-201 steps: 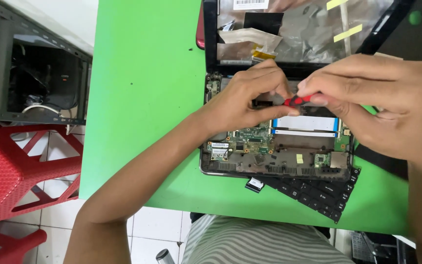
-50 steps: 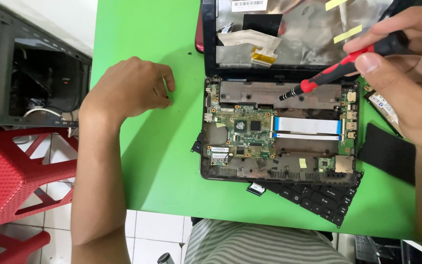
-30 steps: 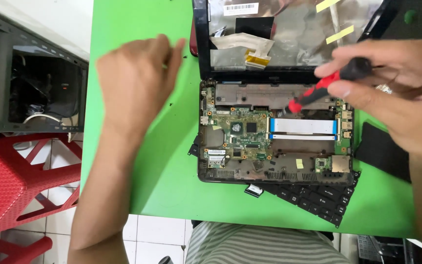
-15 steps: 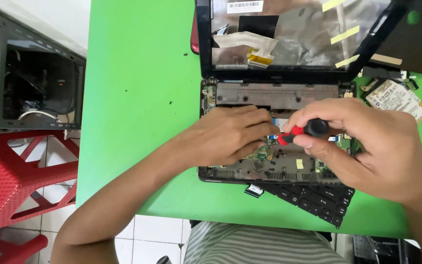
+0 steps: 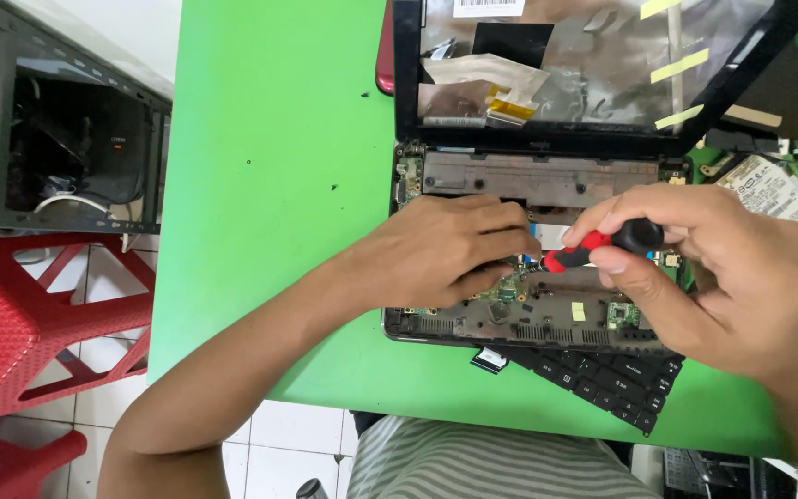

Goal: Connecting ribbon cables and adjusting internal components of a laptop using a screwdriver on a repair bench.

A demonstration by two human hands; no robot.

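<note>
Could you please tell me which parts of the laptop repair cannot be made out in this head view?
- The screwdriver tip and the screw or part it meets: hidden between the left hand and right hand.
- The middle of the circuit board: covered by the left hand.
- The loose keyboard: mostly tucked under the laptop base.
- The laptop lid: top cut off by the picture's upper edge.
- The drive label: too small.

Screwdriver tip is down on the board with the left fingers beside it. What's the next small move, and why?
Probably turn the screwdriver in place, without lifting. The right hand grips its red and black handle, the tip sits on the laptop's open base, and the left hand rests on the board with its fingers at the tip, apparently steadying it.
</note>
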